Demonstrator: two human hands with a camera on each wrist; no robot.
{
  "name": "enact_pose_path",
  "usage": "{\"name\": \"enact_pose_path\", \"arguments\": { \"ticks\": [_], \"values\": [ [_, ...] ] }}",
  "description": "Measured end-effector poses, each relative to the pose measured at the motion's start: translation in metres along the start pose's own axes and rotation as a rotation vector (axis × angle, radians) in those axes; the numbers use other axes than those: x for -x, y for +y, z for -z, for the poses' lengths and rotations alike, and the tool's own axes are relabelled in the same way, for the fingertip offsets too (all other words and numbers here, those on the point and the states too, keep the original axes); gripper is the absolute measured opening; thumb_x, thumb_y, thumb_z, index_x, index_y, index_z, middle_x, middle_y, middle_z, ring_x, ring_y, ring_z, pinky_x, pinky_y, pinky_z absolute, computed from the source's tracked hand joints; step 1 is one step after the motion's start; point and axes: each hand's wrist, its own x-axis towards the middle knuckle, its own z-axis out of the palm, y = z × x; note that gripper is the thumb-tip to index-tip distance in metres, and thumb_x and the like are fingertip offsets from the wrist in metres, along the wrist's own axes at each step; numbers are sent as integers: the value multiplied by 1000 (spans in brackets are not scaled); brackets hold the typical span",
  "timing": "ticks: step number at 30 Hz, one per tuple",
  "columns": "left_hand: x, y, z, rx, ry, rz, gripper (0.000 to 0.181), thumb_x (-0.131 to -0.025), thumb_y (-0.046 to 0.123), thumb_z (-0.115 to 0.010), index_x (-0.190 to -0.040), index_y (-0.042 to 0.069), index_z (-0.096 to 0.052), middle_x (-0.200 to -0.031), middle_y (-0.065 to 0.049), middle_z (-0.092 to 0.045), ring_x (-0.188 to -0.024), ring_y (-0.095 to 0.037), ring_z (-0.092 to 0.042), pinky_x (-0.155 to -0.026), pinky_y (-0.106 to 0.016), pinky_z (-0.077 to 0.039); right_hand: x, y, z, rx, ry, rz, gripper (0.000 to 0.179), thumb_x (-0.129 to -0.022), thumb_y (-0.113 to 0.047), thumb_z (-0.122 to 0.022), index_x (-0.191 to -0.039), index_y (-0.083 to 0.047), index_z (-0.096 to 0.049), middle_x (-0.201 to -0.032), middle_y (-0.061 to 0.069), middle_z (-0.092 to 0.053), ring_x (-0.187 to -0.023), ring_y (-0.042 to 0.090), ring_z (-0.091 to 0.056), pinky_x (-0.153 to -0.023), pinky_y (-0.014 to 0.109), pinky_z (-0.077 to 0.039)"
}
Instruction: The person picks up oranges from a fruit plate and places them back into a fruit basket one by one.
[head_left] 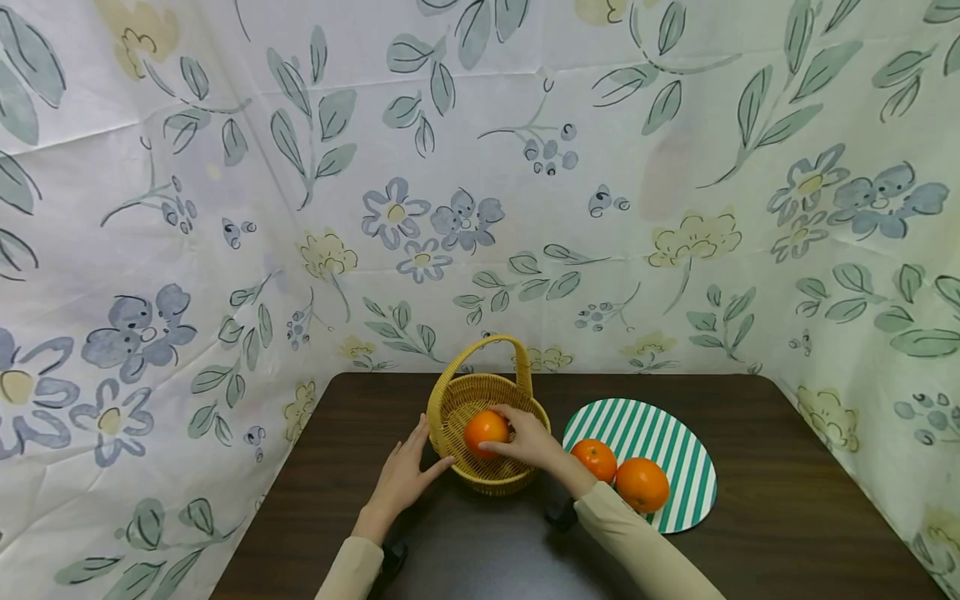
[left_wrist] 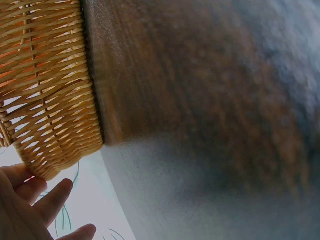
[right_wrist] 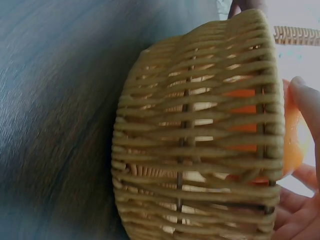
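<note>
Right hand (head_left: pixel 527 437): curled fingers pinch an orange (head_left: pixel 485 432).
Orange: partly inside the basket (head_left: pixel 495 484), best gripped gently (it may bruise).
Left hand (head_left: pixel 402 477): straight-fingered, touching basket.
Basket: best kept steady.

A pale cloth (head_left: pixel 570 225) hangs as a wall behind the worktop (head_left: pixel 780 500) and runs down along its left and right sides. Its print shows blue flowers (head_left: pixel 127 329), yellow flowers (head_left: pixel 693 240), grey-green leaves (head_left: pixel 753 98) and small blue berries (head_left: pixel 570 158), outlined in thin dark strokes. Fine creases cross the cloth, and a slanting fold marks its upper left. The worktop is dark brown with visible wood grain and rounded far corners. Soft light brightens the cloth, and a greyish sheen (head_left: pixel 487 558) lies across the worktop's near part.
</note>
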Motion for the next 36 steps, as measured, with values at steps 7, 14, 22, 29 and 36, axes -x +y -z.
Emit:
{"name": "enact_pose_path", "arguments": {
  "ticks": [7,14,22,29,36],
  "values": [
    [0,-1,-1,0,-8,9,90,-81,69,-49,-149,17,-21,-155,-4,-17,-135,-28,-34,-109,-56,-22,-3,-8,-3,-5,2,-5,71,-78,-57,-65,-131,-11,-49,-117,4,-61,-94,14,-60,-80,30,-52],
    [-1,-1,0,8,-11,17,92,-80,71,-47,-150,19,-18,-154,-5,-19,-135,-28,-33,-109,-56,-22,-4,-12,-8,-10,7,4,71,-79,-56,-65,-132,-11,-49,-119,5,-60,-95,15,-60,-80,32,-52],
    [-1,-1,1,4,-10,2,91,-81,69,-48,-149,17,-18,-154,-7,-20,-135,-28,-33,-109,-56,-21,-4,-13,-14,-34,12,-3,73,-79,-54,-65,-133,-8,-48,-118,7,-60,-95,17,-61,-79,32,-52],
    [-2,-1,0,2,-5,-3,89,-82,65,-51,-149,17,-18,-154,-7,-21,-135,-28,-33,-109,-57,-21,-5,-15,-17,-45,9,-15,72,-80,-54,-65,-134,-9,-47,-119,6,-61,-97,17,-61,-80,32,-51],
    [-2,-2,-2,-7,-8,6,93,-80,73,-44,-150,17,-18,-154,-6,-20,-134,-29,-35,-109,-56,-22,-4,-14,-23,-57,12,-27,72,-80,-53,-65,-134,-8,-47,-119,6,-60,-97,17,-61,-79,31,-51]
  ]
}}
